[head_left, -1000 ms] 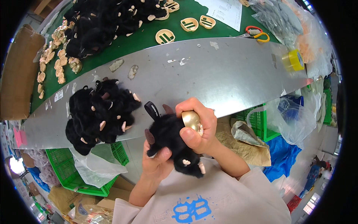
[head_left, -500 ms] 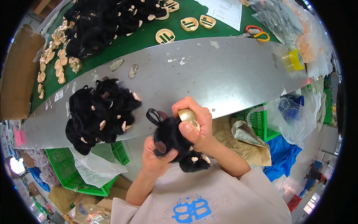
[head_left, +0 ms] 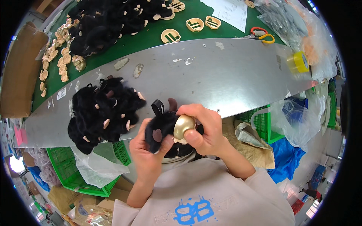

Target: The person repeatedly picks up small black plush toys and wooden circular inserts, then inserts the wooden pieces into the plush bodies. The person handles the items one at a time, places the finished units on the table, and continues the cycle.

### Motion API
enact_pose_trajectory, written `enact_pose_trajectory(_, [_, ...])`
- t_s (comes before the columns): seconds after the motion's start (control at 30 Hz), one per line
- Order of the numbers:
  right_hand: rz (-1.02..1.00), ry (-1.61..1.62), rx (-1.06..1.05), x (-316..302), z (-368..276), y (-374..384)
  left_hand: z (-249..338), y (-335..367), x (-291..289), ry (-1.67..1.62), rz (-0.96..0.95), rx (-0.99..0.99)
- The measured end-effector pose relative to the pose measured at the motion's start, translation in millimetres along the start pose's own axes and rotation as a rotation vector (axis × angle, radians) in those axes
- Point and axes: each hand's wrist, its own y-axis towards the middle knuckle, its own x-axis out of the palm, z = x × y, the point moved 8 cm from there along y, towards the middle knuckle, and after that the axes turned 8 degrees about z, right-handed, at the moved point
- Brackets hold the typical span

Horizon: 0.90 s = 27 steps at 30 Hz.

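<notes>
Grey tabletop edge (head_left: pixel 243 106) lies close: left hand (head_left: pixel 147 156) pinches plush (head_left: pixel 154 124), right hand (head_left: pixel 210 132) golden dome (head_left: pixel 183 125).

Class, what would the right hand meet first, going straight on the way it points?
Probably the black plush toy in the left hand: the right hand, holding a gold dome, points left toward it; depth is unclear.

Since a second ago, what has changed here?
The right hand moved the gold cup left and slightly down, showing more of its round side. The left hand rose slightly, and the black toy's dangling end no longer hangs out rightward. Both kept their holds. Toy pile, scissors and tape stayed put.
</notes>
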Motion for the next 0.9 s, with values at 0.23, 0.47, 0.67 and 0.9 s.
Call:
enact_pose_trajectory(0.23, [-0.006,-0.113,-0.064,-6,-11,2,-3,-3,0,-0.132,-0.006,-0.065])
enact_pose_trajectory(0.47, [0.065,-0.217,-0.237,-9,-24,2,1,-4,0,-0.142,0.030,-0.034])
enact_pose_trajectory(0.67, [0.062,-0.470,-0.471,-5,-40,-1,6,-8,-3,-0.030,0.091,0.085])
enact_pose_trajectory(0.9, [0.101,-0.469,-0.401,-8,-27,-5,-1,-5,4,-0.065,0.031,0.062])
